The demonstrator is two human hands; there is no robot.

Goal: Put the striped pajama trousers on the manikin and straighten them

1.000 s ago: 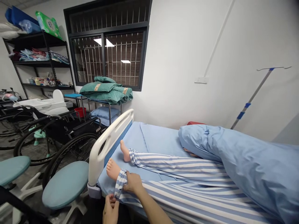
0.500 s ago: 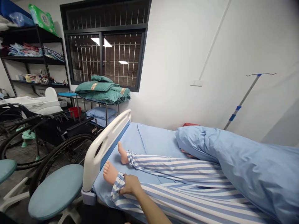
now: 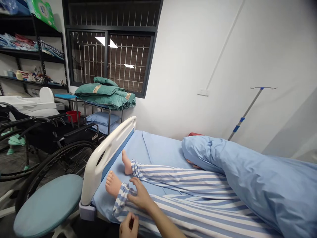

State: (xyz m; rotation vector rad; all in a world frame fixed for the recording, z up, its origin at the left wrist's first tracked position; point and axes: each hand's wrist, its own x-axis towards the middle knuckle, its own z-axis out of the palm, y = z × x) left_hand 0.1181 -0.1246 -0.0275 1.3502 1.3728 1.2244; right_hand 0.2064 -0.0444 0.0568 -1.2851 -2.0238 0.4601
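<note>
the right hand [image 3: 141,195] is on the mattress side of the footboard [image 3: 87,188], fingers spread and thumb well apart, clamped on nothing; it sits over the near striped pajama cuff [image 3: 121,200], and i cannot tell whether the thumb brushes the cloth. the left hand [image 3: 129,226] is curled lower, at the bed's near edge; i cannot tell whether its fingertips meet the thumb. this placing probably leaves both sides of the cuff within reach.

the cuff lies bunched around the ankle, just in from the footboard, so the near bare foot [image 3: 113,184] shows whole, toes up and close to the board. the far bare foot [image 3: 126,163] rests beside it, its own cuff gathered too. the striped pajama legs [image 3: 183,175] run away from the footboard to a blue quilt [image 3: 237,165], heaped there presumably to keep the legs uncovered. outside the footboard stand a padded stool [image 3: 49,205] and a wheelchair [image 3: 79,129].
</note>
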